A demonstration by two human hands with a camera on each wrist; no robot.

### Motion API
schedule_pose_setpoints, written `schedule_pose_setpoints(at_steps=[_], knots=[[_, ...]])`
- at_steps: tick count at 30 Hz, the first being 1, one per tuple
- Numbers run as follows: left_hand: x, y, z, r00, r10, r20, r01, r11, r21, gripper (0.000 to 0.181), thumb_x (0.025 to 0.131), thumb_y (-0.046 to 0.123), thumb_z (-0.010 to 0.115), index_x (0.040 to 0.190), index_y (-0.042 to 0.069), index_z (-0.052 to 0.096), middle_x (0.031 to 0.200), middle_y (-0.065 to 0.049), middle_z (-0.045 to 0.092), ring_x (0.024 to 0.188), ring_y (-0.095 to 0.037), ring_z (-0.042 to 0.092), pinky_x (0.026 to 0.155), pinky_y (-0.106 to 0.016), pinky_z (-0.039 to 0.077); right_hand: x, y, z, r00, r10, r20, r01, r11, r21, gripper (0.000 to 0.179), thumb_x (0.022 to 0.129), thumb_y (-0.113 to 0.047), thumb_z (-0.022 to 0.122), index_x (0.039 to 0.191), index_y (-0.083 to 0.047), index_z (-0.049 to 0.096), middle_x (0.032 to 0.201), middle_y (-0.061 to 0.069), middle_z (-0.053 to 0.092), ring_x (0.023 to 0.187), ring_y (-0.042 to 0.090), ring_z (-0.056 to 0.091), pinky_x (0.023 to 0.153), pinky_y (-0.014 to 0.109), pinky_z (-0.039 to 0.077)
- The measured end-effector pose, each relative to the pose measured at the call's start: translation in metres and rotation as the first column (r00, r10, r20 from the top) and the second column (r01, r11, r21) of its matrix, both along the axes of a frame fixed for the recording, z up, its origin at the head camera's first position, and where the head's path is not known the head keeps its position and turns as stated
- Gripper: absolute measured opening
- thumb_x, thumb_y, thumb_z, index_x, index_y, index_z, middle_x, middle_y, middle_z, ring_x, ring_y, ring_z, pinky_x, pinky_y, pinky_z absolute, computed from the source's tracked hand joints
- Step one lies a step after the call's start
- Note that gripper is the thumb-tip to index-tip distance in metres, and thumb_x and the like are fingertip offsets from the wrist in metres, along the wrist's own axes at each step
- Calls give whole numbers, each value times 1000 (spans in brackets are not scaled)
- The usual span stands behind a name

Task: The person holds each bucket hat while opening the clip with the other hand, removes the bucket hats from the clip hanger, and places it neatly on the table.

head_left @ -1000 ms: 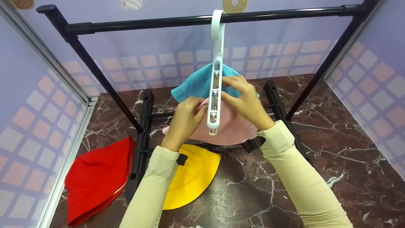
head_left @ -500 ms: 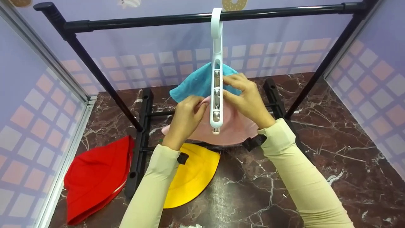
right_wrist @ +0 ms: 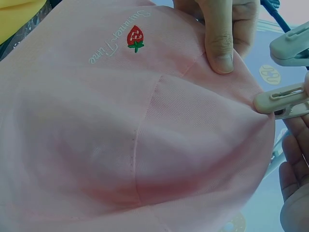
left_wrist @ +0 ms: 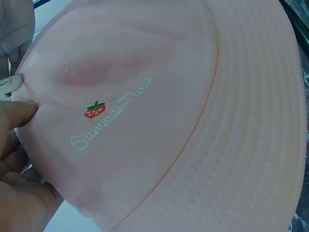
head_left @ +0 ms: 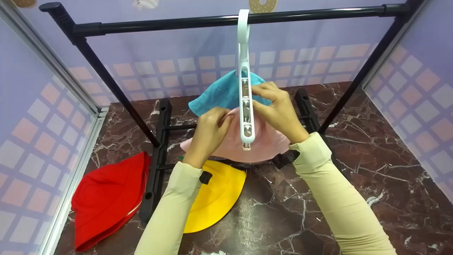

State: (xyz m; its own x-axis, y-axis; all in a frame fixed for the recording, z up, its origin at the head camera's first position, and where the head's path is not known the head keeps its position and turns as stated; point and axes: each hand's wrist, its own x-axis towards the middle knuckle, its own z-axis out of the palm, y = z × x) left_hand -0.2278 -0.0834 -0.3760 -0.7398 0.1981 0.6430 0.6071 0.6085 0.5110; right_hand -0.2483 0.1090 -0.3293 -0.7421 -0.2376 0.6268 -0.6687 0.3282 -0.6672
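Observation:
A pink bucket hat with a strawberry and "Summer Time" lettering is held under a white clip hanger. My left hand pinches the hat's crown between thumb and fingers. On the hanger's other side, my right hand pinches a clip. That clip meets the crown's edge in the right wrist view, with the fabric drawn to a point there. Another clip is beside it. Behind the pink hat is a blue hat, partly covered by the hanger and my right hand.
The hanger hooks over the top bar of a black rack. A yellow hat lies below my left wrist, and a red hat lies left of the rack's foot. The floor is dark marble, with patterned walls around.
The hanger's lower end has swung slightly to the right. Both hands keep their pinches with only small shifts, and the pink hat stays nearly in place.

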Motion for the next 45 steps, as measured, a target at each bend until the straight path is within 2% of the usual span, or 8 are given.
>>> schedule_pose_setpoints(at_steps=[13, 21, 33, 39, 45], knots=[[0, 3, 0, 1000, -1, 4, 1, 1000, 29, 15, 93, 12, 62, 94, -1, 70, 85, -12, 69, 74, -21, 59, 66, -29, 50, -2, 2, 0, 1000, -12, 21, 12, 1000, -23, 26, 84, -4, 70, 110, 0, 71, 104, 14, 72, 98, 20, 59, 91, 25, 45], [0, 4, -1, 1000, -8, 5, 8, 999, 32, 15, 94, 11, 61, 93, -1, 70, 80, -12, 66, 70, -20, 56, 63, -27, 46, -1, 2, 2, 999, -28, 21, 29, 999, -33, 25, 83, -4, 71, 108, -2, 72, 101, 13, 72, 95, 15, 60, 88, 23, 46], [0, 4, -5, 999, -27, 45, 25, 999, 34, 20, 94, 17, 62, 94, 0, 72, 88, -11, 71, 79, -21, 65, 72, -29, 54, -2, 2, 0, 1000, -15, 19, 16, 999, -52, 24, 85, -7, 70, 108, -1, 72, 98, 13, 72, 90, 5, 56, 84, 21, 45], [-1, 5, -6, 999, -25, 31, 25, 999, 28, 20, 94, 17, 62, 94, 0, 72, 90, -11, 72, 84, -23, 68, 78, -30, 55, -1, 3, 1, 1000, -22, 18, 23, 998, -58, 24, 85, -6, 71, 108, -1, 72, 98, 13, 72, 90, 4, 56, 81, 20, 45], [0, 5, -6, 999, -22, 30, 21, 999, 27, 19, 94, 15, 62, 95, 0, 72, 90, -12, 72, 84, -23, 68, 78, -30, 56, 0, 1, 1, 999, -27, 43, 29, 997, -68, 26, 84, -6, 72, 109, -2, 72, 99, 13, 72, 91, 4, 56, 83, 21, 45]])
